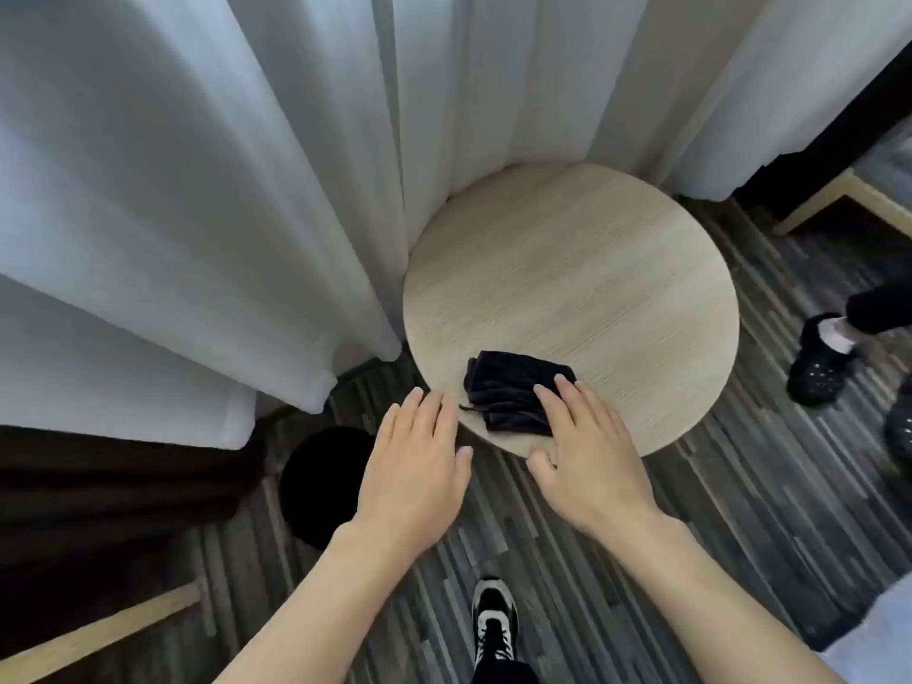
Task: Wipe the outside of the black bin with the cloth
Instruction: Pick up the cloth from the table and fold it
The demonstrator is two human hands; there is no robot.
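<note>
Our right hand (587,451) lies flat, fingers spread on the folded dark cloth (513,390), long side running left-right; left hand (414,466) open, black bin (321,486) just below-left of it

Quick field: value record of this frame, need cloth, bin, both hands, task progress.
cloth: dark, folded, on round wooden table near its front edge
black bin: on floor, left of table, partly hidden by left hand
left hand: open, flat, over table's front-left edge, holding nothing
right hand: open, fingertips resting on cloth, no grasp closed
progress: cloth not yet lifted, bin untouched
</note>
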